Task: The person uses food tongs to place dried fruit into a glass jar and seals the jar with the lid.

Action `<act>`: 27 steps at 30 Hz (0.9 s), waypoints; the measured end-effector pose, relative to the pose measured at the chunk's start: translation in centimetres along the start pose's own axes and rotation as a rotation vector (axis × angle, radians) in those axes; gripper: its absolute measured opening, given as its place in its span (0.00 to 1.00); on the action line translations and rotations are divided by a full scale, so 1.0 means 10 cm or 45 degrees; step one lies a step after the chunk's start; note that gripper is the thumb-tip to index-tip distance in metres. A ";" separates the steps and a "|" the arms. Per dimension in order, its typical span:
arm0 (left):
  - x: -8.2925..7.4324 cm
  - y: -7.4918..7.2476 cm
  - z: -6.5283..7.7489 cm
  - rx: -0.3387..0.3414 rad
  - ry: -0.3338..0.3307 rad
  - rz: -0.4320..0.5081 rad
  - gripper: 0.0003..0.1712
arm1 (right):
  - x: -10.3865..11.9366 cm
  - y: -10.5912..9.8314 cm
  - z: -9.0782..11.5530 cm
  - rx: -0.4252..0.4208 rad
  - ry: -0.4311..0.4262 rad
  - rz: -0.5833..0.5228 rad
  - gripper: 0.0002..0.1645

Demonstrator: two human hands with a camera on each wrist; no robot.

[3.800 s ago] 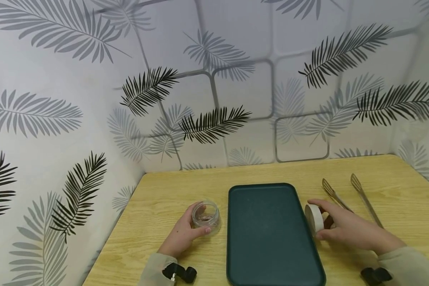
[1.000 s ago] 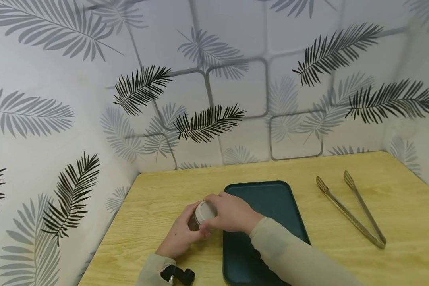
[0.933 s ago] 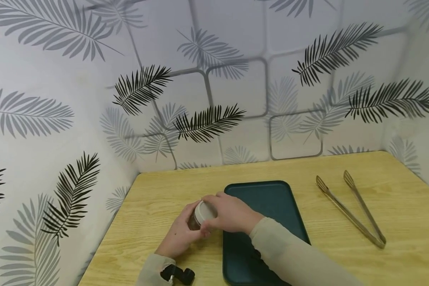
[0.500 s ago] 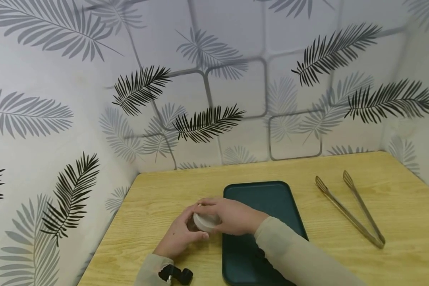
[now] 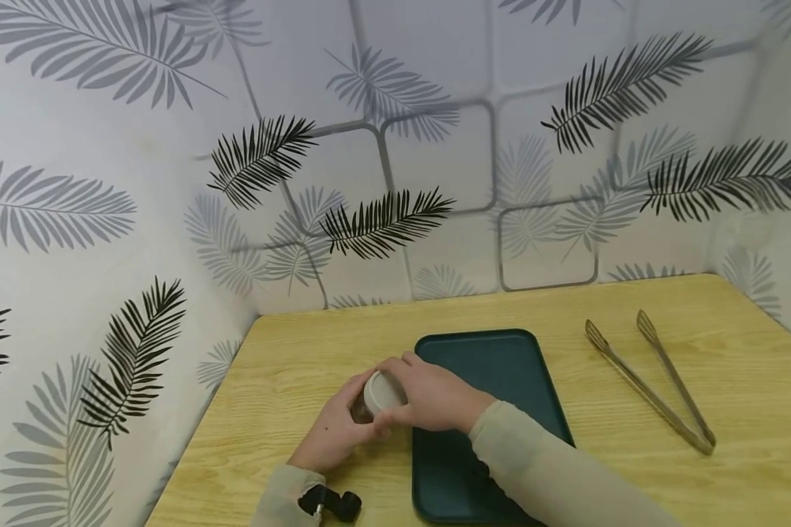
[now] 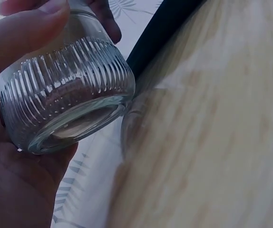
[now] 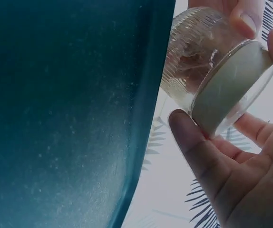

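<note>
My left hand (image 5: 335,432) grips a small ribbed glass jar (image 6: 72,85) around its side, with fingers and thumb on opposite sides. On the jar's mouth sits a whitish lid (image 5: 384,392), slightly tilted toward me in the head view. My right hand (image 5: 438,395) holds that lid by its rim, thumb and fingers spread around it, as the right wrist view shows. Something brownish is visible through the jar's glass (image 7: 198,52); its kind is unclear. How tightly the lid is seated cannot be told.
A dark green tray (image 5: 481,348) lies on the wooden table (image 5: 303,351), partly under my right forearm. Metal tongs (image 5: 659,388) rest spread apart to the right of the tray. Leaf-patterned wall covering (image 5: 448,241) rises behind and left of the table.
Earlier, my right hand held the lid beyond the tray's right edge; it has since come left onto the jar. In the last second, its fingers shifted their grip around the lid.
</note>
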State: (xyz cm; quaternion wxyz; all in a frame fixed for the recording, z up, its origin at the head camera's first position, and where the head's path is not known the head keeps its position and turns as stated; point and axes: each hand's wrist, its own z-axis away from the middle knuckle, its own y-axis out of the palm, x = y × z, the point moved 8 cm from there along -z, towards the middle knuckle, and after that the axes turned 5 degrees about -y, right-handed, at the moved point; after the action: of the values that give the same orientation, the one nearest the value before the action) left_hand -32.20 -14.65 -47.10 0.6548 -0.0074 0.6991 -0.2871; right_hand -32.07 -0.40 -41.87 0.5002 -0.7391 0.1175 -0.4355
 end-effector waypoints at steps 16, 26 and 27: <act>0.00 0.01 -0.03 -0.020 -0.005 -0.049 0.49 | 0.06 -0.09 0.07 0.124 -0.162 0.035 0.42; 0.05 -0.02 -0.04 -0.056 -0.049 -0.048 0.50 | 0.06 -0.08 0.06 0.124 -0.084 0.041 0.43; 0.06 -0.02 -0.04 -0.056 -0.058 -0.042 0.50 | 0.05 -0.08 0.06 0.124 -0.075 0.035 0.43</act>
State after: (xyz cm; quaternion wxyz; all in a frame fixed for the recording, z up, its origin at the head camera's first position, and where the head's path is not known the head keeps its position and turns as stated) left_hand -32.76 -14.91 -47.59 0.6654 -0.0400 0.6899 -0.2822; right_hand -31.50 0.08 -41.06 0.5448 -0.7248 0.0913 -0.4118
